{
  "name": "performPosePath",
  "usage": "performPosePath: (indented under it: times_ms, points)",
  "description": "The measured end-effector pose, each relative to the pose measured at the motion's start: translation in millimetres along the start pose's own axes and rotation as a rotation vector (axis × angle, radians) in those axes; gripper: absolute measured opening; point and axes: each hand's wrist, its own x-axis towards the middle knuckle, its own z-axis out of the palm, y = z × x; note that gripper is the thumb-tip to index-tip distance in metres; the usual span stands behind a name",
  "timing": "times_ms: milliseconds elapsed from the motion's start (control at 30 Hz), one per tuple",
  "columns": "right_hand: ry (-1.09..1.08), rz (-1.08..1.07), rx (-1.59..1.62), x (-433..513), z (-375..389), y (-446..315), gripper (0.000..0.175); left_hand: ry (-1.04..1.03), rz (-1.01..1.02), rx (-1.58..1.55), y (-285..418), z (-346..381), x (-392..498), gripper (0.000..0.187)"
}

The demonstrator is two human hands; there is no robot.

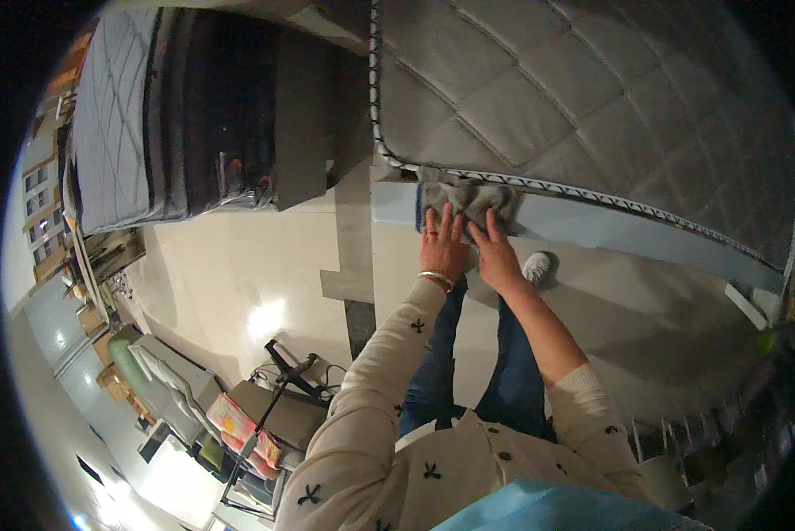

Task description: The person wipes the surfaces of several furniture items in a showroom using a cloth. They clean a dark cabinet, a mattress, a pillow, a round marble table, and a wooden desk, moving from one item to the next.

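My left hand [445, 249] and my right hand [497, 255] lie side by side, fingers spread, on a crumpled grey-brown cloth [460, 196]. The cloth rests on the light blue-grey rail [570, 222] along the side of a bed, against the edge of a quilted grey-brown mattress [503, 99] with black-and-white trim. Both sets of fingertips press on the cloth; neither hand is seen closed around it. A ring and a bracelet are on my left hand and wrist.
Stacked mattresses [115, 126] stand at the upper left beside a dark box-like base [304, 126]. A chair [278, 411] with a pink patterned cloth [238, 425] is at the lower left. Pale floor tiles [225, 272] lie between. My shoe [538, 267] is close to the bed rail.
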Motion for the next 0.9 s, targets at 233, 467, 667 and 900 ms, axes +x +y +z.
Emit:
performPosePath:
  times_ms: [233,467,667,900]
  points:
    - [-0.085,-0.12,-0.072,51,46,-79,0.066,0.153,0.052,-0.051,-94,-20,-12,0.067]
    - [-0.098,-0.147,-0.23,68,58,-99,0.052,0.292,-0.157,-0.336,-105,-15,-6,0.058]
    - [-0.069,-0.157,-0.287,74,76,-104,0.035,0.36,-0.109,-0.623,-140,-14,-5,0.059]
    - [-0.134,-0.111,-0.191,77,81,-93,0.043,0.389,-0.256,-0.628,-130,-20,1,0.058]
